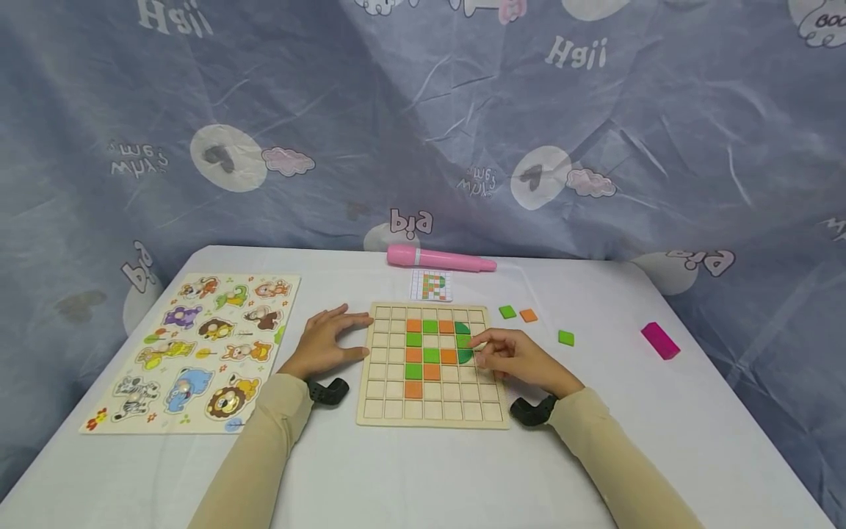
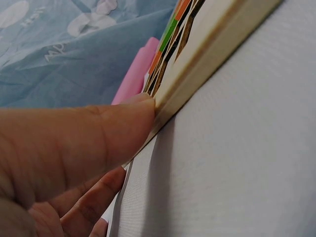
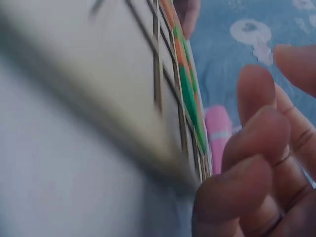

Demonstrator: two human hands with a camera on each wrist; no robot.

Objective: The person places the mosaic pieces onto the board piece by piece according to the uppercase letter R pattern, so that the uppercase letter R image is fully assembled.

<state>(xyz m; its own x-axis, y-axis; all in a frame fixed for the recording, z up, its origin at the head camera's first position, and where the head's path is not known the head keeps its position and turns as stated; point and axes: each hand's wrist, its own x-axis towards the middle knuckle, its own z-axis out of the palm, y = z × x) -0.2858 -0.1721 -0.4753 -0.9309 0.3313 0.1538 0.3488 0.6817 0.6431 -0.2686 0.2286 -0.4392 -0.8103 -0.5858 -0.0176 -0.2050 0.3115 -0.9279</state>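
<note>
A wooden grid board [image 1: 390, 417] holds orange and green square tiles [image 1: 431, 355] in several cells, with dark green curved tiles [image 1: 465, 357] at the right of the pattern. My left hand [image 1: 328, 342] touches the board's left edge with thumb and fingertips spread along it. In the left wrist view the thumb [image 2: 98, 148] lies against the wooden side. My right hand [image 1: 518, 358] hovers over the board's right edge, its index fingertip close to the curved tiles. Its fingers [image 3: 256, 138] bend loosely in the right wrist view, with nothing showing between them and the thumb.
Behind the board lie a small pattern card [image 1: 432, 285] and a pink marker-shaped stick [image 1: 441, 258]. Loose green [image 1: 507, 312] and orange tiles [image 1: 528, 315] sit to the right, beyond them a magenta block [image 1: 660, 341]. An animal puzzle board [image 1: 192, 353] occupies the left.
</note>
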